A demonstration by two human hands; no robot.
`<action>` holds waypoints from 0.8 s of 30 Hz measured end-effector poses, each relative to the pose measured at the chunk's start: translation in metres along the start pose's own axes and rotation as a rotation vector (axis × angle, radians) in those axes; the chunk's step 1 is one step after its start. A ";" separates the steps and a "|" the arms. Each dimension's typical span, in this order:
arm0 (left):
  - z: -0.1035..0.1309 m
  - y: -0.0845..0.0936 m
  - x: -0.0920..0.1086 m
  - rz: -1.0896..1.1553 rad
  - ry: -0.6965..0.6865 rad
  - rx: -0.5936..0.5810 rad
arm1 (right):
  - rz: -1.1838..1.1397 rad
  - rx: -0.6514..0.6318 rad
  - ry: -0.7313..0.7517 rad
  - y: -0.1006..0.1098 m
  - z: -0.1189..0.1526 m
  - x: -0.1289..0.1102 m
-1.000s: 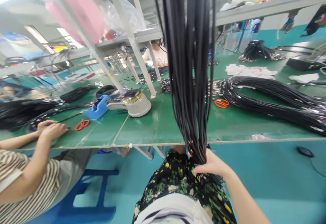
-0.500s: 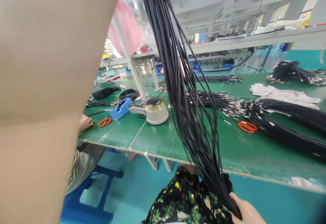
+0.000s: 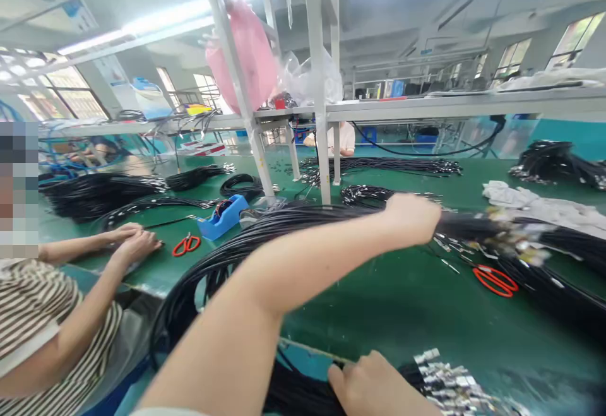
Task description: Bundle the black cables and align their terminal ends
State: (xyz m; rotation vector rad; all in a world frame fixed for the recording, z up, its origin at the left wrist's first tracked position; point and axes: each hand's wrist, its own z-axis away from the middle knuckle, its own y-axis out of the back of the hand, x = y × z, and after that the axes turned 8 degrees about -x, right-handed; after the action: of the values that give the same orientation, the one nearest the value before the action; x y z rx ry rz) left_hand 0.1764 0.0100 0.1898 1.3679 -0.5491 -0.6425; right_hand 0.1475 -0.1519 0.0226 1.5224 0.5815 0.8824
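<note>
A thick bundle of black cables (image 3: 227, 252) bends in a wide loop over the left part of the table edge. My left hand (image 3: 413, 219) is closed around one end of it above the green table, arm stretched across the view; the connectors just past this hand are blurred. Lower down, at the front edge, my right hand (image 3: 374, 381) grips the other end, where white and metal connectors (image 3: 454, 381) fan out to the right. Part of the loop lies hidden behind my left arm.
Red-handled scissors (image 3: 495, 280) lie right of my left hand, near more black cables (image 3: 563, 290). A blue tape dispenser (image 3: 222, 217) and second scissors (image 3: 186, 244) are on the left. A co-worker's hands (image 3: 132, 242) work there. White posts (image 3: 318, 88) rise from the table.
The cable bundle, earlier hanging from high up down to my right hand, now loops low across the table. My left arm has come down and reaches right; my right hand has moved left.
</note>
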 end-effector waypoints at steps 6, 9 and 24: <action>-0.012 -0.138 -0.052 0.035 0.094 -0.117 | 0.038 0.069 0.007 -0.019 -0.030 0.047; -0.027 -0.177 -0.068 0.061 0.048 -0.091 | -0.068 0.034 0.037 -0.040 -0.046 0.069; -0.050 -0.214 -0.083 0.130 -0.036 0.154 | -0.096 0.231 -0.044 -0.106 -0.060 0.061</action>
State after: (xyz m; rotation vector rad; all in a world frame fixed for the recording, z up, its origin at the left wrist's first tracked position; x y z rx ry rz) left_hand 0.1307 0.0857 -0.0282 1.4540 -0.7222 -0.5284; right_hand 0.1489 -0.0521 -0.0699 1.7019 0.7383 0.7250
